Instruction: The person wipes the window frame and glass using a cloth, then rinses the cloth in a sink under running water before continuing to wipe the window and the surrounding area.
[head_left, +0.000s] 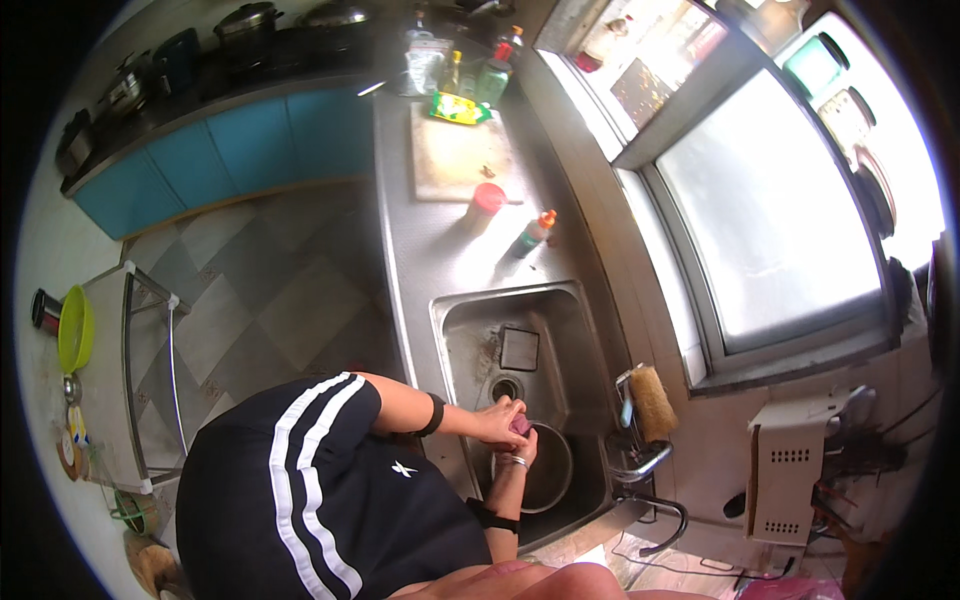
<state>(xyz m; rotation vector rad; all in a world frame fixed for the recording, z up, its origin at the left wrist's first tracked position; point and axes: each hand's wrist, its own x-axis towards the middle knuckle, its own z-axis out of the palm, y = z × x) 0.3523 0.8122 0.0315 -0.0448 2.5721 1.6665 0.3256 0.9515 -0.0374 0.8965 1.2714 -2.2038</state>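
Note:
Both hands meet over the lower part of a stainless steel sink (559, 360). My left hand (495, 421) closes from above on a small reddish-purple lump (520, 425), too small to name surely. My right hand (527, 448), with a bracelet at the wrist, grips the same lump from below. Under the hands, a round metal pot (564, 469) stands in the sink, partly hidden by my right hand and forearm. Just beyond my left hand is the round drain (508, 388). A grey rectangular piece (519, 349) lies beside it on the sink floor.
A faucet (641, 469) and a brown scrubber (654, 403) are at the sink's right rim. On the counter stand a squeeze bottle (534, 234), a red-lidded jar (486, 204) and a cutting board (457, 157) with a yellow-green packet (459, 109). A window (765, 217) borders the counter.

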